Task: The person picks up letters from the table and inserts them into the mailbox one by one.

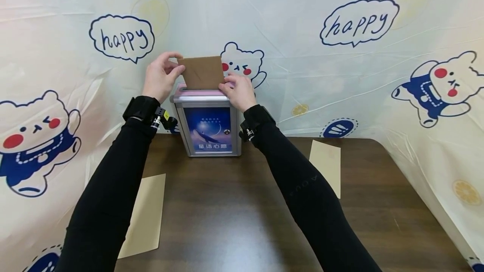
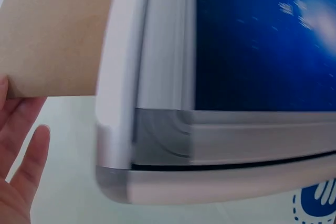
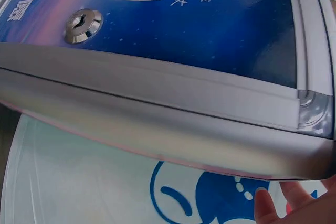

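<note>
A flat rectangular piece of brown kraft paper (image 1: 204, 73) stands upright at the top of a silver-framed lockable box (image 1: 177, 114). My left hand (image 1: 161, 74) pinches the paper's upper left corner between thumb and fingers. At its lower right edge, my right hand (image 1: 240, 90) pinches the paper just above the box top. The left wrist view shows the paper (image 2: 58, 35) running down behind the box's rim, so whether its lower edge sits in an opening is hidden. In the right wrist view only some fingertips (image 3: 265, 208) show beyond the box's edge.
The box has a blue front panel (image 3: 210, 30) with a keyhole lock (image 3: 83, 25). Pale tan paper sheets lie on the brown table (image 1: 211, 209), one at the left (image 1: 145, 217), one at the right (image 1: 329, 163). A printed cloth (image 1: 287, 53) hangs behind.
</note>
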Tool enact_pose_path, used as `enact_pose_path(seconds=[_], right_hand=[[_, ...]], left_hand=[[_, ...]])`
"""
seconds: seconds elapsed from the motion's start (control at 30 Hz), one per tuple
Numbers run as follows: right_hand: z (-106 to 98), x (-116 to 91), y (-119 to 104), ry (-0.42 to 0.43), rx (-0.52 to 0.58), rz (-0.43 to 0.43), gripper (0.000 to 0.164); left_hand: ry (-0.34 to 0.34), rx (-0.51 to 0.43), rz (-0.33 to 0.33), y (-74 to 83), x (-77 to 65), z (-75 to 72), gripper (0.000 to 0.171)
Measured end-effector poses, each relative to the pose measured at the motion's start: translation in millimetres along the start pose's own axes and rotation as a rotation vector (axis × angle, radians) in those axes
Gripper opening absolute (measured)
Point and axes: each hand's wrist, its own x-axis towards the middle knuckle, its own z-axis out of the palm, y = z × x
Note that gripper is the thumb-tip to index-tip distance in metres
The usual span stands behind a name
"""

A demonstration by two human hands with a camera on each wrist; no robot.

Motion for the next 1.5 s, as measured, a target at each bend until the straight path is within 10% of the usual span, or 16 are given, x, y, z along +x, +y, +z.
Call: enact_pose_path(seconds=[0.33, 0.8, 1.5], right_hand=[[-7, 1, -21, 0.033, 0.086, -0.064, 0.039], [4, -6, -9, 0.068, -0.09, -0.143, 0.016], [6, -10, -7, 0.129, -0.065, -0.081, 0.017]], left_hand=[[-0.019, 0.024, 0.02, -13.6, -8.3, 8.8, 0.026], [-0.029, 0.102, 0.042, -29.4, -18.3, 16.0, 0.025], [-0.043, 0.141, 0.068, -27.7, -17.0, 12.3, 0.02]])
